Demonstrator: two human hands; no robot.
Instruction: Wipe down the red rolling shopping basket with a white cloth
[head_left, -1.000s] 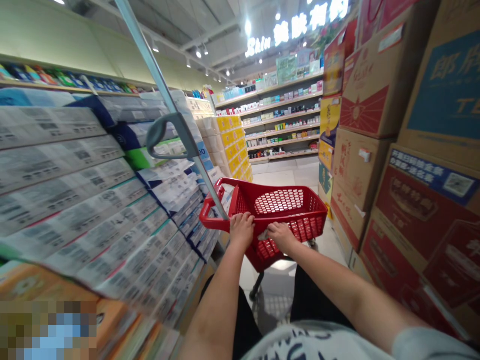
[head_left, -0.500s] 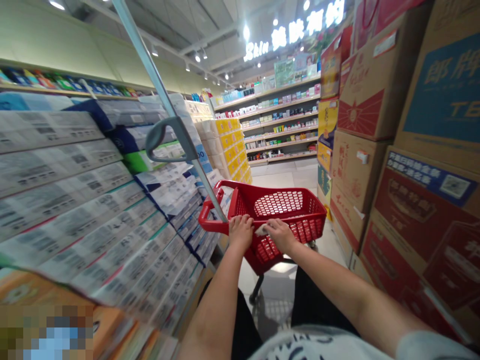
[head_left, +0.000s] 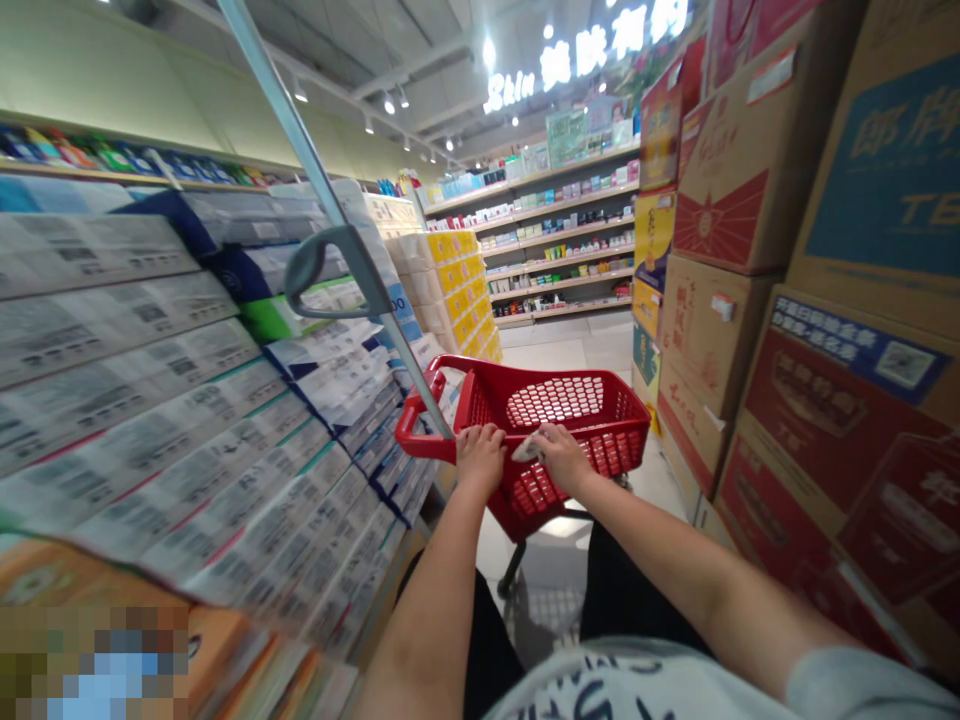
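A red plastic shopping basket on wheels [head_left: 570, 400] stands in the aisle in front of me. My left hand [head_left: 480, 458] grips its near rim, fingers curled over the edge. My right hand [head_left: 561, 456] rests on the same rim, closed on a small pale crumpled thing [head_left: 526, 449] that I cannot name. A long grey metal pull handle [head_left: 330, 270] rises from the basket's near left corner up past my head. The basket's mesh bottom shows nothing inside.
Stacked packs of tissue [head_left: 187, 400] fill the shelves on my left. Cardboard cartons [head_left: 795, 300] are piled high on my right. The tiled aisle floor [head_left: 570, 350] runs ahead to shelves of small bottles [head_left: 555, 250] at the back.
The view and basket have shifted slightly; my right hand has slid a little along the rim toward the left hand, with the pale thing now more visible.
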